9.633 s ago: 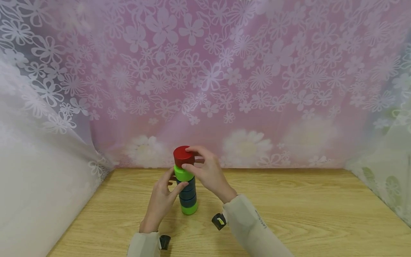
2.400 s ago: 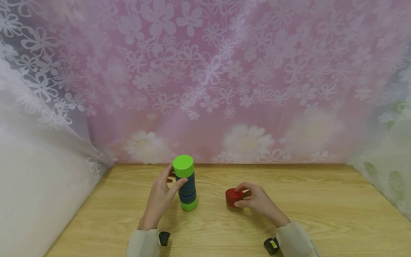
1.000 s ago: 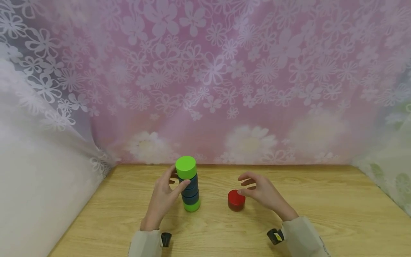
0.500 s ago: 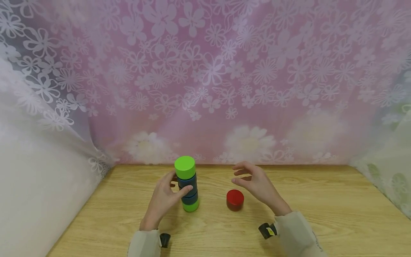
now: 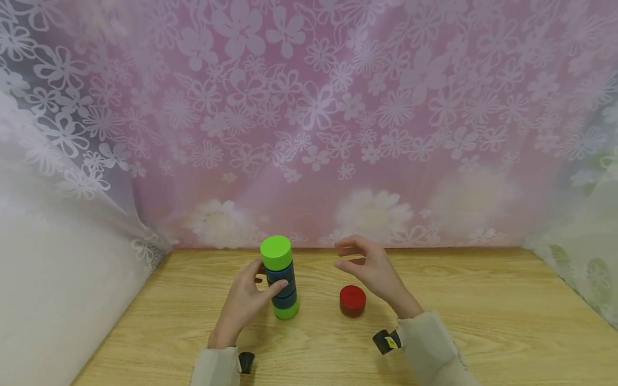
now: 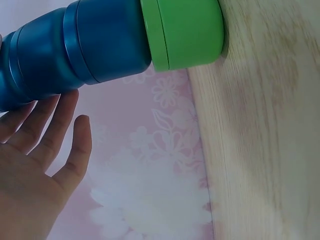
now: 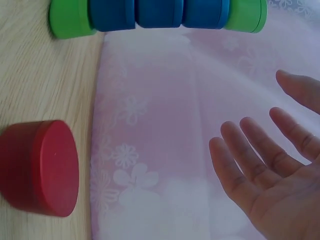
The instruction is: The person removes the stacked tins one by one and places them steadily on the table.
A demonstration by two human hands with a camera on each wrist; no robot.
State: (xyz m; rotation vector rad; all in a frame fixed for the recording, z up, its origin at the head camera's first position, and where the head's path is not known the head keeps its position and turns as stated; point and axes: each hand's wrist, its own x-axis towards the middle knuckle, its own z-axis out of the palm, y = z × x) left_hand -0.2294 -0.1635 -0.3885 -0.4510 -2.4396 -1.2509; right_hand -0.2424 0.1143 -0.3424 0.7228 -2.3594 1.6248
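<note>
An upright tower of stacked round blocks stands on the table: a green block (image 5: 276, 253) on top, three dark blue blocks (image 7: 159, 11) in the middle and a green block (image 6: 187, 32) at the bottom. My left hand (image 5: 243, 306) holds the tower around its blue part, thumb in front and fingers behind. To the right, a short red round block (image 5: 352, 301) rests alone on the wood. Above it and a little behind, my right hand (image 5: 377, 271) hovers with loosely bent, parted fingers and nothing between them; its fingertips point toward the tower.
Both hands work over a wood-grain table (image 5: 483, 321). A pink flowered cloth (image 5: 309, 134) hangs along its back edge, and pale cloth (image 5: 63, 279) closes the left side. Small black devices (image 5: 386, 341) sit at both wrists.
My right hand took the red block off the tower, set it on the table to the right, let go, then rose leftward. My left hand's thumb slid down from the upper part to the middle.
</note>
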